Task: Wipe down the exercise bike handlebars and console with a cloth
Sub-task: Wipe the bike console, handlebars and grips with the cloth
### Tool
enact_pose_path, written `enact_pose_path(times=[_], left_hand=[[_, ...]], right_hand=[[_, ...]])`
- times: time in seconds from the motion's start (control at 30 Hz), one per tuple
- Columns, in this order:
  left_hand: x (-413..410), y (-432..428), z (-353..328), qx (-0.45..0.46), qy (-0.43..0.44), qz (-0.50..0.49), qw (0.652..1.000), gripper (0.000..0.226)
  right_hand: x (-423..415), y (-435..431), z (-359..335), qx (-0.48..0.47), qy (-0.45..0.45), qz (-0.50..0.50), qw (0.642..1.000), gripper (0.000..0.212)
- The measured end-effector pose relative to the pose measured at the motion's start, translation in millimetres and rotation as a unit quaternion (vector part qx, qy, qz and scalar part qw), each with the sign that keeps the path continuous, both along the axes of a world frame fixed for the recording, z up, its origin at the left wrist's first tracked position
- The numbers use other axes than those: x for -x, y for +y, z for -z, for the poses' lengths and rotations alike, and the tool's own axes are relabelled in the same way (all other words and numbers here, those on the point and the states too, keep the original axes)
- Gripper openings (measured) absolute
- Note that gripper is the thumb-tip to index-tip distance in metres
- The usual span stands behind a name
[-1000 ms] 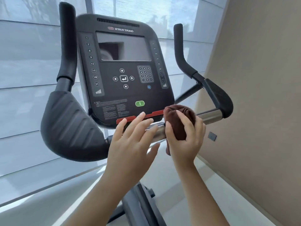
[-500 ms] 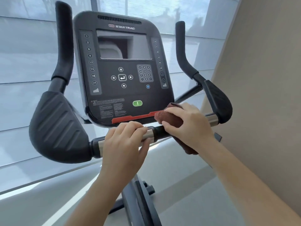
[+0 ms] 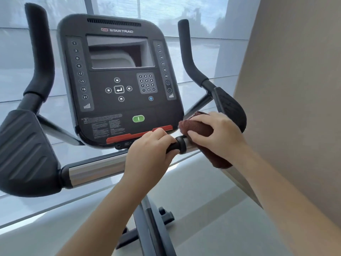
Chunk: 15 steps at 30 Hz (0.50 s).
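Observation:
The black console [image 3: 118,84] of the exercise bike stands in the middle, with a dark screen, keypad and a green button. Below it runs the chrome handlebar crossbar [image 3: 94,171] between two padded black elbow rests. My left hand [image 3: 149,154] is closed around the black centre section of the bar. My right hand [image 3: 215,133] presses a dark red-brown cloth [image 3: 199,126] over the bar's right part, just below the console's right corner. The cloth's loose end hangs under the bar. Two upright black grips rise at left [image 3: 39,50] and right [image 3: 187,52].
A beige wall [image 3: 295,89] stands close on the right, beside the right elbow rest [image 3: 230,106]. Frosted windows fill the background. The bike's frame post [image 3: 153,228] runs down to a pale floor. The left elbow rest [image 3: 25,154] bulks large at the near left.
My left hand went from flat fingers to a closed grip on the bar. My right hand rolled over the cloth and slid it right along the bar.

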<state>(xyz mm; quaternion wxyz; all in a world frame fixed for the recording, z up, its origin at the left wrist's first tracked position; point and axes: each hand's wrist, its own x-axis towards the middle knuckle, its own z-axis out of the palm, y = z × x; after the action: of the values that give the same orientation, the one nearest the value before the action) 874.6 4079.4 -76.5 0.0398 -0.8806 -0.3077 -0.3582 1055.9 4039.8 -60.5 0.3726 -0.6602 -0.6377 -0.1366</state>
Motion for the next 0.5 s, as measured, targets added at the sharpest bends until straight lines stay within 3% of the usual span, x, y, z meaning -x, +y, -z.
enact_pose_path(times=[0.07,0.17,0.33,0.4,0.5], left_hand=[[0.7,0.6,-0.6,0.005,-0.008,-0.008,1.000,0.017],[-1.2,-0.7,-0.1,-0.003,-0.020,-0.008,1.000,0.015],[-5.0,1.2,2.5,-0.022,-0.046,-0.028,0.998,0.013],[-4.8,2.3,3.4,-0.029,-0.048,-0.037,0.998,0.017],[-5.1,2.6,2.8,-0.025,-0.049,-0.044,0.998,0.018]], right_hand=[[-22.6,-1.0,5.2,-0.027,-0.005,0.055,0.998,0.032],[-19.8,2.5,40.3,-0.205,0.029,0.113,0.972,0.032],[35.4,37.1,94.8,-0.464,0.248,0.116,0.843,0.031],[61.7,51.0,100.9,-0.506,0.314,0.086,0.799,0.033],[72.3,61.4,105.6,-0.541,0.327,0.064,0.772,0.031]])
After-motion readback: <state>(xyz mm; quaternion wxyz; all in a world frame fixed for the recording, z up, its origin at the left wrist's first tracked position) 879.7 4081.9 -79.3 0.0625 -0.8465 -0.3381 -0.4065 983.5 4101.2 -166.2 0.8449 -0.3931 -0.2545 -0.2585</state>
